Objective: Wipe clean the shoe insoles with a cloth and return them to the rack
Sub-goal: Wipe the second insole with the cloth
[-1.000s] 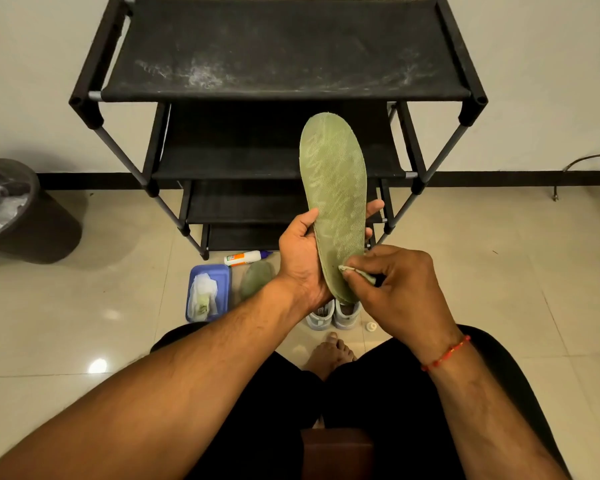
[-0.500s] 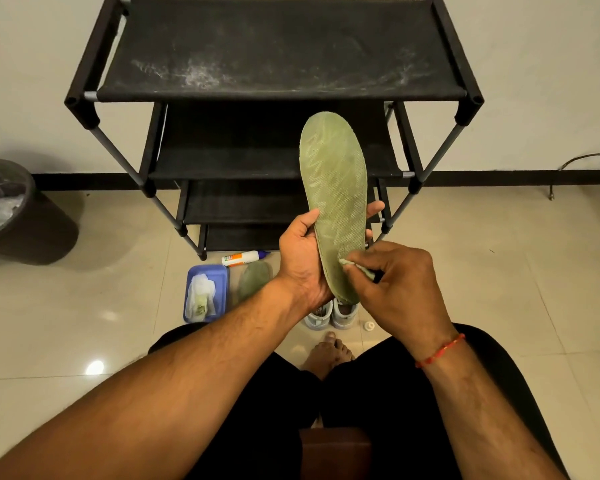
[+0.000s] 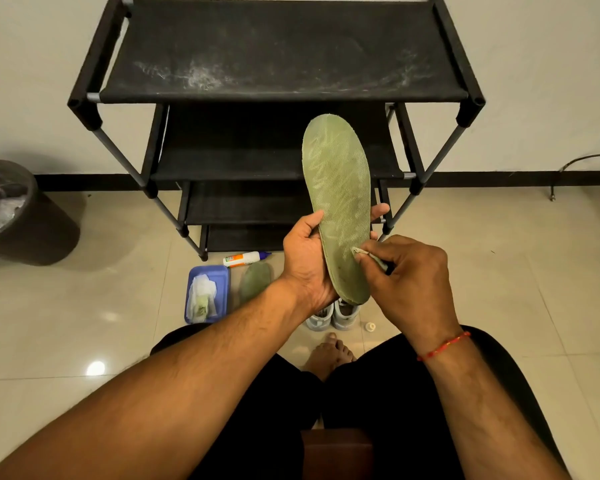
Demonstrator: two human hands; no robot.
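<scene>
Since a second ago the right hand (image 3: 407, 282) has slid its pinched scrap of cloth (image 3: 366, 255) slightly up the green insole (image 3: 340, 209), from the heel towards the arch. Its fingers are closed tight on the cloth, pressing it to the insole's surface, while the left hand (image 3: 307, 261) clasps the insole upright from behind, thumb and fingertips wrapped round both edges, before the black rack (image 3: 278, 50). The label on the glue bottle (image 3: 245, 259) on the floor is too small to read.
</scene>
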